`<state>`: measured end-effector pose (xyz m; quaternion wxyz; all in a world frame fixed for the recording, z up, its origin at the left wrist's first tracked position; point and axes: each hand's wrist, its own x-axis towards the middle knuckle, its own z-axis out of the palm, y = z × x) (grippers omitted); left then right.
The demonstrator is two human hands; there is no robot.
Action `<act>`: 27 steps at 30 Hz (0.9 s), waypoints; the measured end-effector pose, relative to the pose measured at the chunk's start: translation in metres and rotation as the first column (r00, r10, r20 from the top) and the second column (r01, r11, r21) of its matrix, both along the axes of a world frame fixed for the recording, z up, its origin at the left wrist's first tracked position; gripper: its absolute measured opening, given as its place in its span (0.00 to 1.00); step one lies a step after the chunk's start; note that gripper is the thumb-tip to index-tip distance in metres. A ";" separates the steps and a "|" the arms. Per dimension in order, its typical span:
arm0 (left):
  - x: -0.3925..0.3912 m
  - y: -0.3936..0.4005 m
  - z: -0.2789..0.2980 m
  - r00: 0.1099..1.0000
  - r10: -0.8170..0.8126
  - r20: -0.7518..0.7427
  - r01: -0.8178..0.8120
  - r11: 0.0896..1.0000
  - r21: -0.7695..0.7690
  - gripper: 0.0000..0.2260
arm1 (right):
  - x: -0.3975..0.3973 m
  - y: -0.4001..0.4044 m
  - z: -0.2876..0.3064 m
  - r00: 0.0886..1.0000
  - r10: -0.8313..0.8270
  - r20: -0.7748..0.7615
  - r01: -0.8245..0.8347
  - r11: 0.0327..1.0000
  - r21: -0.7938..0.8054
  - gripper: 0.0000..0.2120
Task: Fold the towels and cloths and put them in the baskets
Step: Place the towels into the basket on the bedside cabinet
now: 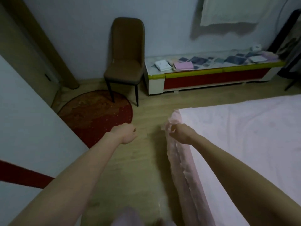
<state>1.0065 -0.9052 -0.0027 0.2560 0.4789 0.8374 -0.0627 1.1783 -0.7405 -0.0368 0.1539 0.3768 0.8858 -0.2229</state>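
Observation:
My left hand [126,133] hangs over the wooden floor with its fingers curled in and nothing in it. My right hand [180,133] is beside the corner of the pink bed sheet [244,136], fingers loosely bent and apart, holding nothing. Far off, on a low cabinet [211,77] against the wall, lie a folded white cloth [162,65], a folded pink towel [183,65] and several dark blue cloths [199,60]. No basket is in view.
A brown chair [124,62] stands left of the cabinet, its legs on a round red rug [97,116]. A white cupboard side [24,119] fills the left. A pale cloth [228,10] hangs on the wall. The bed takes up the right.

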 end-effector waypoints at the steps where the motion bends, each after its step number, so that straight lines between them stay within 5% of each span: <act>1: -0.018 0.014 -0.001 1.000 0.007 0.005 -0.007 1.000 -0.010 0.17 | -0.020 0.016 -0.004 1.000 0.025 0.003 -0.025 1.000 -0.007 0.14; 6: -0.121 0.103 -0.016 1.000 0.009 -0.010 -0.009 1.000 -0.025 0.17 | -0.116 0.103 -0.016 0.997 0.066 -0.046 -0.067 0.997 -0.026 0.16; 15: -0.311 0.306 -0.019 0.994 -0.106 -0.012 0.106 0.994 -0.032 0.16 | -0.275 0.281 -0.021 0.985 -0.152 -0.087 0.147 0.987 -0.059 0.16; 27: -0.439 0.607 -0.060 0.966 -0.251 0.060 0.254 0.966 -0.053 0.17 | -0.390 0.543 -0.061 0.948 -0.315 -0.043 0.309 0.945 -0.103 0.17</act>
